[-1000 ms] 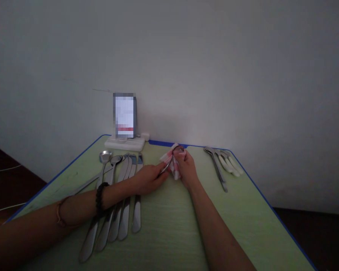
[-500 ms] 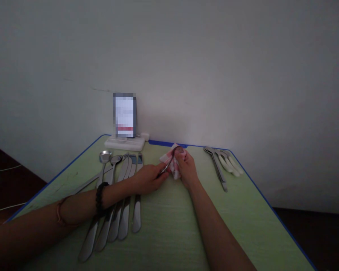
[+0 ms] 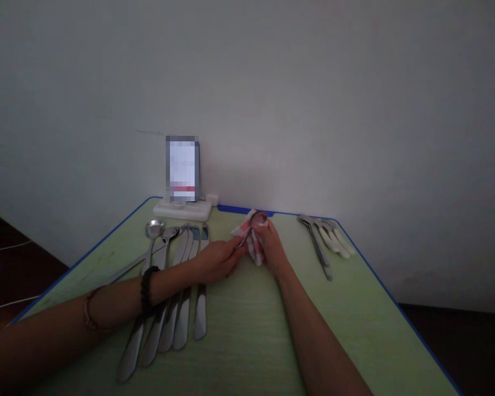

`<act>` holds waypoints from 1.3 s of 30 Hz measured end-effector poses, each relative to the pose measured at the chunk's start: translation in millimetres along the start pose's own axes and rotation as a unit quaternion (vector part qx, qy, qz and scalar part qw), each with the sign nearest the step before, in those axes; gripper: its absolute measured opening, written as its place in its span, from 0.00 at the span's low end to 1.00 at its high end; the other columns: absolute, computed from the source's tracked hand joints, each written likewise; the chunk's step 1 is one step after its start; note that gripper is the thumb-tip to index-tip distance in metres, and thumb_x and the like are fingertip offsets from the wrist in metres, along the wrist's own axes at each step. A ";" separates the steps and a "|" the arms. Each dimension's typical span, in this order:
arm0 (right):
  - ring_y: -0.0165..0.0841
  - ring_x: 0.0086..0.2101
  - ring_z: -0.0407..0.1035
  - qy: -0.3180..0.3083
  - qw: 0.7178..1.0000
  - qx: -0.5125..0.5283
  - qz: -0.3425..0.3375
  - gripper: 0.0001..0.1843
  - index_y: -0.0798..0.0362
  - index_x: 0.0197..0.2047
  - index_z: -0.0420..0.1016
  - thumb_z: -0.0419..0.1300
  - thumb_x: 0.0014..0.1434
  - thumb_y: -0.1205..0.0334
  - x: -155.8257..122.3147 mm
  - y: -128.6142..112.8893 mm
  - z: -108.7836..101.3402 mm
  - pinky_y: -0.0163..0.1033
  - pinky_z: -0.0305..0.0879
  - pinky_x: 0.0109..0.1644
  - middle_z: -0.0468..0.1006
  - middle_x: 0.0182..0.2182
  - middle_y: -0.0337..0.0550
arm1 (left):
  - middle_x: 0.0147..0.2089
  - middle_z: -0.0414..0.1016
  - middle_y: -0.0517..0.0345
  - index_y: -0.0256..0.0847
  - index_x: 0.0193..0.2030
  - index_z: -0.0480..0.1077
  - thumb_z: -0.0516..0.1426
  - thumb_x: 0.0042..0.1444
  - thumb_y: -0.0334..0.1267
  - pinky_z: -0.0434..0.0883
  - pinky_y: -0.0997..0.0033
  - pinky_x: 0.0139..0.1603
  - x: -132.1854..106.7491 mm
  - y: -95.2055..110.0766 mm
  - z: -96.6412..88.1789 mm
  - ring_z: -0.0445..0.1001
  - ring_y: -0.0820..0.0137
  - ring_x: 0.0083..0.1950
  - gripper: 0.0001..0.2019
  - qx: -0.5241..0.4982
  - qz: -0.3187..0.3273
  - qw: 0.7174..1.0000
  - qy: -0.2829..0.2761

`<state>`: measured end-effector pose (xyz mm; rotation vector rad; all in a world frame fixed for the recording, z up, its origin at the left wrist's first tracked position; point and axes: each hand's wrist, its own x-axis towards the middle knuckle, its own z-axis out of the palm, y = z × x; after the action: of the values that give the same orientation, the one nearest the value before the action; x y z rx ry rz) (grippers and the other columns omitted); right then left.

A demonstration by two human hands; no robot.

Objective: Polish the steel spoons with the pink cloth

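Observation:
A metal spoon (image 3: pixel 258 220) is held above the far middle of the table, its bowl facing me. My left hand (image 3: pixel 218 260) is closed around its handle. A pink and white cloth (image 3: pixel 256 254) is bunched behind and below the bowl. My right hand (image 3: pixel 273 247) is closed on the cloth, its thumb at the bowl's right edge. Part of the cloth and the right fingers are hidden behind the bowl.
Several long-handled metal utensils (image 3: pixel 181 330) lie under and beside my left forearm. At the right lie several spoons with metal and white handles (image 3: pixel 328 239). A blurred-screen phone (image 3: pixel 182 170) stands on a white base (image 3: pixel 181 210) by the wall. The green table (image 3: pixel 247 341) has a blue edge.
The spoon's bowl has turned to face me more and shows more fully. The cloth has shifted slightly with it, and both hands keep their hold.

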<state>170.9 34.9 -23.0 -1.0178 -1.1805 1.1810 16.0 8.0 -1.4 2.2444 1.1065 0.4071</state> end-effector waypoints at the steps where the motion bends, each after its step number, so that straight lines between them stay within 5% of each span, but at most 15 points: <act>1: 0.25 0.22 0.56 -0.005 1.000 0.015 0.008 0.11 0.51 0.35 0.64 0.56 0.48 0.55 0.0 -0.5 -0.1 0.30 0.55 0.24 0.64 0.24 0.31 | 0.19 0.66 0.64 0.38 0.40 0.60 0.39 0.63 0.43 0.62 0.75 0.28 -0.1 0.2 -0.1 0.66 0.72 0.21 0.14 0.000 -0.002 1.000 0.001; 7: 0.25 0.24 0.58 0.012 0.999 -0.035 -0.015 0.11 0.53 0.33 0.66 0.59 0.45 0.59 -1.8 -4.7 -0.8 0.30 0.57 0.27 0.66 0.24 0.33 | 0.19 0.66 0.65 0.39 0.41 0.60 0.39 0.64 0.43 0.61 0.75 0.27 1.0 -3.0 1.8 0.66 0.72 0.21 0.14 -0.001 0.000 1.000 0.008; 13: 0.25 0.21 0.59 -0.012 0.999 -0.043 0.008 0.16 0.54 0.33 0.69 0.59 0.48 0.49 -1.1 1.0 -3.9 0.31 0.57 0.24 0.69 0.22 0.35 | 0.18 0.65 0.66 0.39 0.40 0.60 0.39 0.64 0.43 0.60 0.76 0.27 1.6 -5.0 2.9 0.65 0.73 0.20 0.14 -0.022 0.005 1.000 0.002; 23: 0.27 0.21 0.63 0.002 0.994 0.102 0.032 0.15 0.53 0.33 0.69 0.62 0.46 0.52 2.6 7.2 -2.8 0.32 0.61 0.25 0.73 0.22 0.34 | 0.26 0.67 0.60 0.38 0.42 0.63 0.41 0.63 0.43 0.60 0.73 0.30 2.4 -5.7 2.3 0.66 0.71 0.27 0.15 0.010 -0.007 0.999 0.039; 31: 0.26 0.21 0.62 0.055 0.990 0.125 -0.038 0.13 0.52 0.36 0.72 0.59 0.50 0.53 3.5 7.3 -3.1 0.32 0.57 0.21 0.76 0.26 0.37 | 0.30 0.68 0.58 0.37 0.36 0.66 0.41 0.62 0.44 0.61 0.73 0.34 2.8 -4.2 -1.1 0.65 0.70 0.32 0.17 -0.041 0.027 0.998 0.037; 39: 0.27 0.22 0.62 0.146 0.978 0.149 -0.021 0.13 0.54 0.33 0.72 0.60 0.46 0.54 5.6 2.5 -3.1 0.32 0.58 0.23 0.74 0.24 0.37 | 0.20 0.53 0.70 0.36 0.55 0.60 0.48 0.60 0.45 0.51 0.78 0.22 -2.0 -6.3 0.8 0.54 0.77 0.21 0.20 -0.130 0.060 0.989 0.038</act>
<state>173.6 40.9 -25.1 -0.8954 -0.7637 1.0921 11.3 9.1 -6.0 2.0838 0.9002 0.6532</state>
